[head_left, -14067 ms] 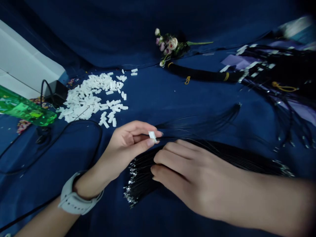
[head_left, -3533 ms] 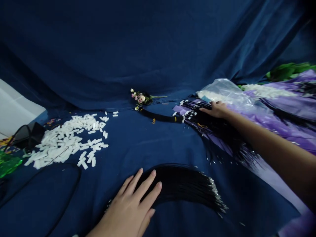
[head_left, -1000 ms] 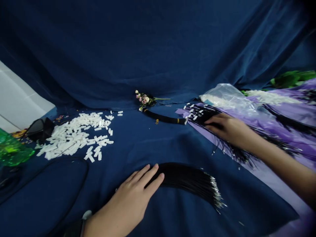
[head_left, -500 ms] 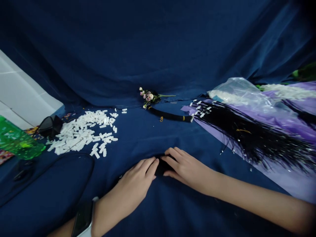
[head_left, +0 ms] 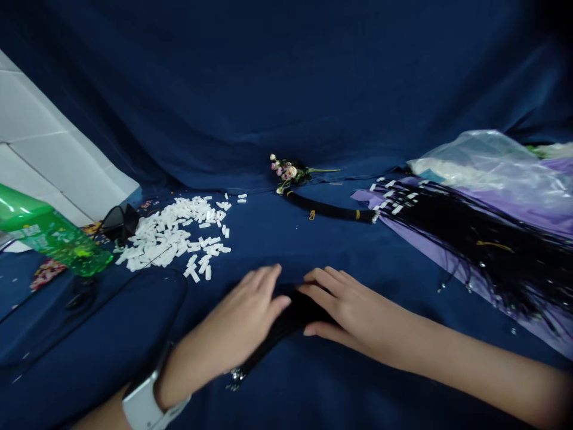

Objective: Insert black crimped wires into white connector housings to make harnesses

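Note:
A bundle of black cords point(head_left: 286, 316) lies on the blue cloth under and between my hands, its silvery ends showing below my left wrist. My left hand point(head_left: 248, 316), slightly blurred, rests over the bundle's left part with the thumb apart from the fingers. Curved over the right part is my right hand point(head_left: 342, 307), fingers bent and thumb below; the bundle passes between them. A white watch point(head_left: 145, 403) is on my left wrist.
White tags point(head_left: 179, 230) lie piled at the left, beside sunglasses point(head_left: 120, 224) and a green bottle point(head_left: 54, 233). Behind are a flower sprig point(head_left: 286, 172) and a tied black bundle point(head_left: 331, 210). Black tagged cords point(head_left: 470, 239) lie on purple plastic point(head_left: 418, 242) at the right.
The view has shifted left, so the background things appear further right. My left hand has turned and its thumb has spread, and more of the black bundle and its silvery ends show.

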A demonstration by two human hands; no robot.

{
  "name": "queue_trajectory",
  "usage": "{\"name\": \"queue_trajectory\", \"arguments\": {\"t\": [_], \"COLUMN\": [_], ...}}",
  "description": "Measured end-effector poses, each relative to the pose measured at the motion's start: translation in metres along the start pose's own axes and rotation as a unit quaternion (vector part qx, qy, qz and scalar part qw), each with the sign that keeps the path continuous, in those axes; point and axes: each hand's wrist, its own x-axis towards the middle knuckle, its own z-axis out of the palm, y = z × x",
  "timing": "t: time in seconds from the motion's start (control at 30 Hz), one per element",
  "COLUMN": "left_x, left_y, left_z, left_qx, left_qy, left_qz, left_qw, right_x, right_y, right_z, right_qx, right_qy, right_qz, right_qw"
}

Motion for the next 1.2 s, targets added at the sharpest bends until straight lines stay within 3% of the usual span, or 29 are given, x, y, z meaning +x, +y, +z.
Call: {"name": "queue_trajectory", "arguments": {"t": [0.13, 0.23, 0.4, 0.57, 0.77, 0.87, 1.0, 1.2], "left_x": [0.009, 0.013, 0.015, 0.016, 0.016, 0.012, 0.002, -0.009], "left_y": [-0.053, -0.086, -0.103, -0.097, -0.075, -0.059, -0.037, -0.016], "left_z": [0.005, 0.015, 0.016, 0.008, 0.010, 0.011, 0.008, -0.001], "left_qx": [0.035, 0.051, 0.031, -0.023, -0.213, -0.348, -0.511, -0.652], "left_qy": [0.048, 0.070, 0.072, 0.100, 0.103, 0.080, 0.027, -0.032], "left_qz": [-0.111, -0.148, -0.136, -0.157, -0.190, -0.211, -0.243, -0.276], "left_qw": [0.992, 0.985, 0.988, 0.982, 0.953, 0.910, 0.824, 0.706], "right_x": [0.024, 0.036, 0.043, 0.042, 0.039, 0.034, 0.026, 0.016], "right_y": [-0.022, -0.032, -0.037, -0.039, -0.040, -0.035, -0.024, -0.020], "right_z": [0.004, 0.010, 0.011, 0.007, 0.004, -0.002, -0.010, -0.008], "right_qx": [0.030, 0.050, 0.117, 0.200, 0.261, 0.272, 0.251, 0.187], "right_qy": [-0.028, -0.054, -0.058, -0.025, 0.023, 0.062, 0.129, 0.215], "right_qz": [-0.085, -0.134, -0.084, 0.035, 0.082, 0.094, 0.109, 0.103], "right_qw": [0.996, 0.988, 0.988, 0.979, 0.962, 0.956, 0.953, 0.953]}}
